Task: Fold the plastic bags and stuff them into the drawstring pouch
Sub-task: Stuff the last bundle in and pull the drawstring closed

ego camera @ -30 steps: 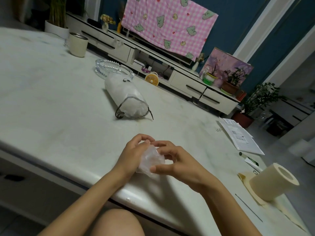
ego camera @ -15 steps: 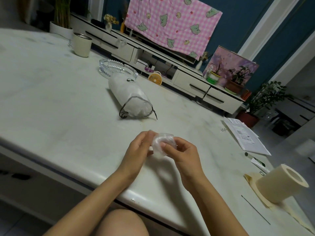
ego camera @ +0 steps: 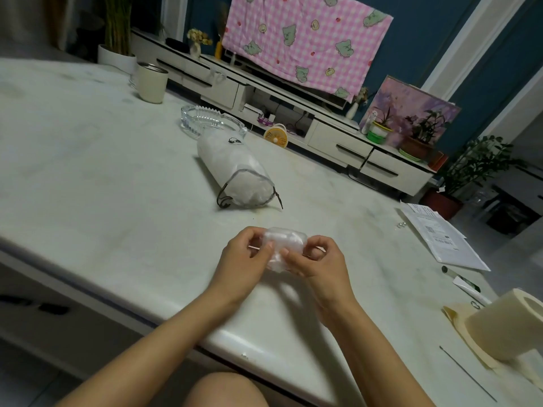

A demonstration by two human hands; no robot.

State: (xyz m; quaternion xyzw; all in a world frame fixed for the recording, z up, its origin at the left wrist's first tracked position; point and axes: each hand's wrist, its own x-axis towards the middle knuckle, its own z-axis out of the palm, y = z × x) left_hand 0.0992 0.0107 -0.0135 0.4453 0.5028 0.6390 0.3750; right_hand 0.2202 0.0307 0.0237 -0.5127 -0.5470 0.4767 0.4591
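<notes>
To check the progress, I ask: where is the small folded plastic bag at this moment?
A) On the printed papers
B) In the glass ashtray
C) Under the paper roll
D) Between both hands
D: the left hand and the right hand both pinch the folded plastic bag, apart from the drawstring pouch lying farther back on the table.

paper roll [ego camera: 508,327] cut off at right edge, print on papers [ego camera: 440,239] unreadably small, plastic bag [ego camera: 283,237] partly behind fingers [ego camera: 264,249]
</notes>
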